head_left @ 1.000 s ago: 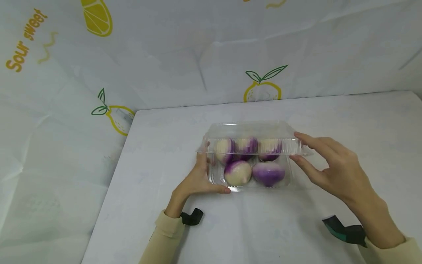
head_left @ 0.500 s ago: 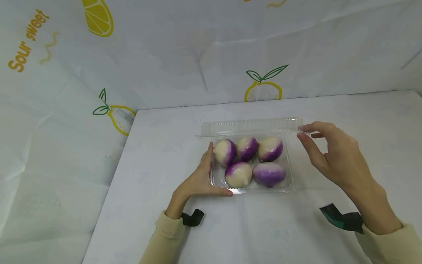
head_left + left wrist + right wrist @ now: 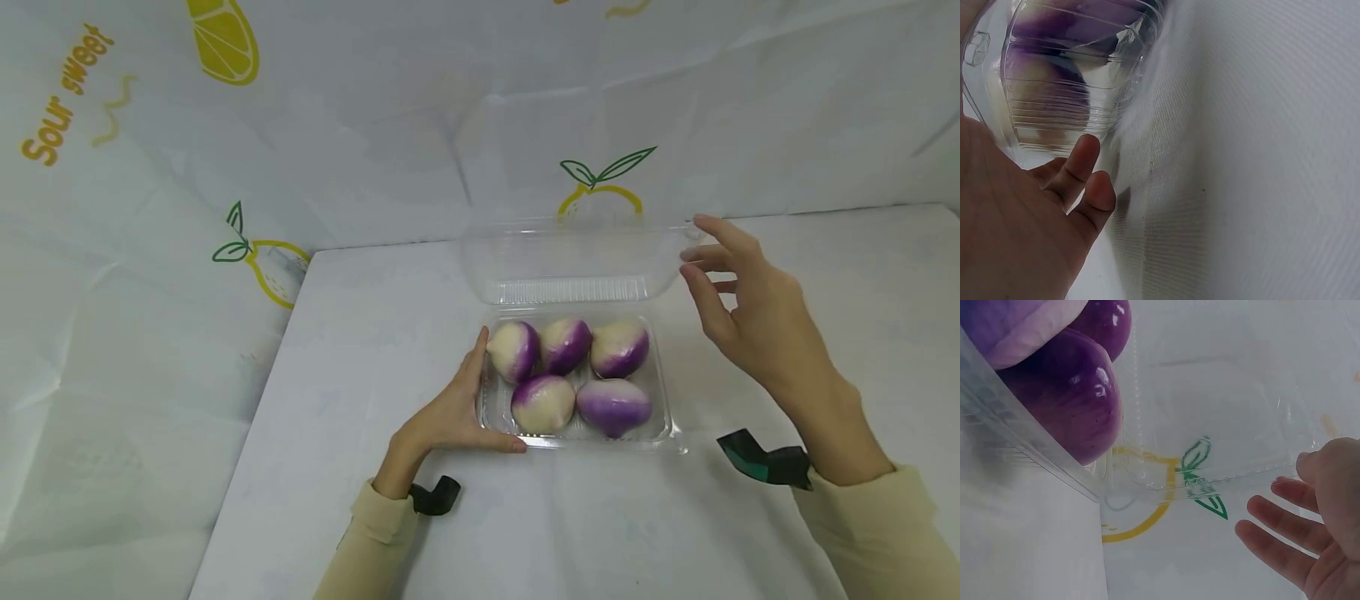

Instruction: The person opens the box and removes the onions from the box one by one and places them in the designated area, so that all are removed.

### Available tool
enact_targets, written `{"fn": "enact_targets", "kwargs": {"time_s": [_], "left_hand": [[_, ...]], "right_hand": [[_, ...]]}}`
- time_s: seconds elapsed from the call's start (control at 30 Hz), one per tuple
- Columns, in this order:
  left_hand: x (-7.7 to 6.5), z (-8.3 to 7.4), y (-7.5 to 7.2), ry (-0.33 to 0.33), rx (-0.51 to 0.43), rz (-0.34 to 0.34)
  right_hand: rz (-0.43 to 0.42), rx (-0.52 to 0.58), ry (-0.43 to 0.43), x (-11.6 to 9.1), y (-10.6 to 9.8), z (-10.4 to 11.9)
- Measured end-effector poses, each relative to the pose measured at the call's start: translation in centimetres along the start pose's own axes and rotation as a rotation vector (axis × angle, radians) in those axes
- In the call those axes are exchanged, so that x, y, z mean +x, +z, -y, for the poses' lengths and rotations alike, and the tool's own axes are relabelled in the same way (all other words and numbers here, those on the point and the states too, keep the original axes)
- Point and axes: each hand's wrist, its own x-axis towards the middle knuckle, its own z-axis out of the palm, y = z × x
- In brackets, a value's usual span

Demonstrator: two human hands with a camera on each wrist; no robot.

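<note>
Swinging up in our right grip [image 3: 761, 321], the clear lid [image 3: 573, 289] has gone from over the rear turnips [image 3: 543, 404] to raised beyond them, so we judge all five free to reach from above. Thumb and fingers lightly pinch its right edge. Our left grip [image 3: 455, 417], spread wide, holds the near left corner of the clamshell container [image 3: 663, 408], which sits well in from the bench's [image 3: 600, 533] left edge.

1. Head camera, from above, faces forward and down across the table [image 3: 375, 350].
2. Left-wrist camera, close in, catches the container [image 3: 1100, 103].
3. Right-wrist camera, also close, faces the lid [image 3: 1222, 406], shared with the head view.
</note>
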Motion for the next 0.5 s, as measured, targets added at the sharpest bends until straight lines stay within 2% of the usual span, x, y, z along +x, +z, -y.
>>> {"fn": "enact_targets", "kwargs": {"time_s": [0.5], "left_hand": [[0.0, 0.1, 0.0, -0.012, -0.013, 0.009]], "right_hand": [[0.130, 0.075, 0.081, 1.8, 1.9, -1.8]]}}
